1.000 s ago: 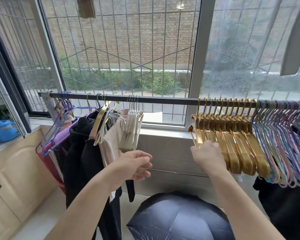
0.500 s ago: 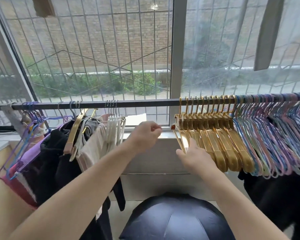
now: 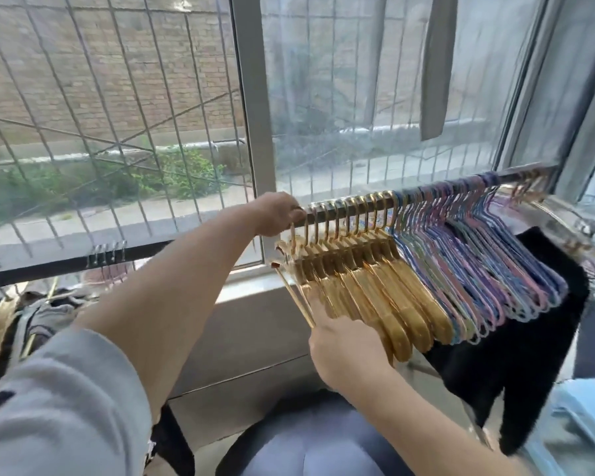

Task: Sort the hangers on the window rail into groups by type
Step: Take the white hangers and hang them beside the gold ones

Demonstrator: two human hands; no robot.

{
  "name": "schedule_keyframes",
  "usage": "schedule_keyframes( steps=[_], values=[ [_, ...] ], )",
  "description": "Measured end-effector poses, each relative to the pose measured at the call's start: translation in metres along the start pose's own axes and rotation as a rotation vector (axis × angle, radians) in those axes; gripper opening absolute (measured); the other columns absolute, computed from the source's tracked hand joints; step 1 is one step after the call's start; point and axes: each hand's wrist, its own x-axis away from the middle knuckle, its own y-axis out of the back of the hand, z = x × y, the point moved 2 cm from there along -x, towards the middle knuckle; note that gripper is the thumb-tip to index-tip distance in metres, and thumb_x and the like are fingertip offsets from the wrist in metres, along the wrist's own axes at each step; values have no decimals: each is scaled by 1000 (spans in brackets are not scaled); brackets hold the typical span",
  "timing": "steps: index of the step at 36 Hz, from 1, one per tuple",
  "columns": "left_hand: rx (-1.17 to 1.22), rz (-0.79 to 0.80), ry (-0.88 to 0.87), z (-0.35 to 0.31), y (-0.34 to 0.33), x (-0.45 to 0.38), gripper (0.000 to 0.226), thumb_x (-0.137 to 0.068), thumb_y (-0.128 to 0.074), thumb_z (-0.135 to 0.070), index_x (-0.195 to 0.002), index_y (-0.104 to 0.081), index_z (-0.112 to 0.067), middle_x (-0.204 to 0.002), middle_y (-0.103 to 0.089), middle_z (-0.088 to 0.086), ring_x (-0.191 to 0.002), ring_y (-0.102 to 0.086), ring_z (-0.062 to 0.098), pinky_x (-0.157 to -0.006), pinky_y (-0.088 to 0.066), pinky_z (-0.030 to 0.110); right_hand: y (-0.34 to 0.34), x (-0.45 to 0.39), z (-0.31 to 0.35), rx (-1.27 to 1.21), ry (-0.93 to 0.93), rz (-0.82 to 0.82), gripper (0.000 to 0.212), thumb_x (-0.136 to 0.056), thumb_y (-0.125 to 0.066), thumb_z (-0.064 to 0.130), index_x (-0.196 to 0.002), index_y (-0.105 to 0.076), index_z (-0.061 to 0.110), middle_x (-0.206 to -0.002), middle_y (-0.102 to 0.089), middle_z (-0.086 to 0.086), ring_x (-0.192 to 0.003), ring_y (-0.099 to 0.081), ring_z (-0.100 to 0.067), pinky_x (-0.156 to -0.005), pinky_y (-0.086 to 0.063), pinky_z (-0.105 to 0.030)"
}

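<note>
gold hangers [image 3: 385, 304] glossy, metallic-looking; pastel hangers [image 3: 478, 262] smooth, coated; rail [image 3: 172, 247] dark matt; sleeve [image 3: 66, 407] soft cloth.

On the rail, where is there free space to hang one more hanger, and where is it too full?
The rail is bare between the white hangers' hooks and the left hand. From the gold hangers through the pastel hangers, hooks sit packed together.

A dark rail [image 3: 220, 240] runs across the window, rising to the right. On it hang a tight row of gold hangers [image 3: 364, 269], then pastel wire hangers [image 3: 478, 255] just beside them, and silver hooks [image 3: 105, 254] well apart on the left.
</note>
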Motion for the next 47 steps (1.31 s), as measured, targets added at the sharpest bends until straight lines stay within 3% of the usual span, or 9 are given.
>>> schedule_keyframes(
  steps=[5, 12, 22, 27, 30, 35, 39, 43, 47],
  values=[
    [-10, 6, -76, 13, -2, -3, 31, -101, -60, -47, -110, -72, -20, -91, -68, -4, -77, -59, 13, -67, -42, 30, 1, 4, 3, -29, -10, -20, 79, -94, -37, 6, -162, 1, 12, -110, -67, -10, -72, -53, -32, -65, -46, -38],
    [26, 22, -109, 25, -5, -7, 26, -92, -71, -50, -90, -62, -26, -83, -60, -2, -73, -53, 16, -64, -37, 31, 8, 7, 2, -107, -31, -46, 77, -102, -41, 14, -163, 5, 20, -91, -58, -7, -77, -52, -29, -71, -50, -41],
    [69, -40, -85, 20, -11, -6, 36, -87, -75, -52, -96, -65, -18, -84, -63, 1, -72, -57, 16, -60, -38, 26, 10, 8, 4, -125, -35, -53, 72, -105, -37, 19, -163, 5, 21, -94, -65, -7, -82, -62, -29, -72, -53, -41],
    [-25, 29, -44, 17, -16, -2, 61, -95, -63, -57, -137, -53, -14, -125, -64, 11, -107, -61, 27, -91, -51, 41, 7, 5, 5, -103, -60, -29, 73, -105, -37, 18, -163, 7, 22, -95, -67, -8, -79, -62, -28, -70, -55, -41],
    [-63, -80, -23, 10, -20, 18, 88, -100, -52, -59, -165, -12, -15, -169, -20, 8, -155, -18, 32, -127, -19, 51, 10, 5, 6, -52, -54, -58, 69, -107, -37, 23, -163, 4, 21, -93, -66, -8, -77, -63, -27, -64, -52, -38],
    [171, -372, -28, -1, -38, 89, 57, -103, -55, -42, -154, -42, -19, -154, -42, 9, -144, -36, 28, -119, -32, 45, 24, 8, 2, 60, -63, -11, 66, -107, -30, 54, -161, -15, 19, -102, -66, -9, -94, -65, -31, -70, -47, -40],
    [154, -151, 125, 20, -65, 156, 30, -101, -57, -38, -124, -69, -22, -123, -64, -1, -114, -61, 22, -99, -48, 38, 37, 20, 2, 25, 1, -85, 41, -107, -35, 51, -124, -54, 19, -108, -63, -5, -99, -66, -28, -80, -53, -35],
    [-200, -17, 352, 50, -84, 212, 43, -100, -46, -46, -130, -61, -19, -132, -61, 7, -122, -55, 27, -102, -48, 43, 32, 23, 7, -131, 94, -246, 28, -106, -42, 42, -108, -62, 22, -93, -61, 3, -83, -67, -20, -75, -60, -32],
    [-492, 76, 581, 62, -100, 247, 58, -102, -45, -38, -155, -33, -18, -164, -22, 19, -153, -15, 41, -122, -21, 56, 19, 22, 32, -228, 194, -164, 27, -106, -41, 38, -104, -62, 22, -93, -61, 3, -84, -65, -21, -79, -57, -35]
  ],
)
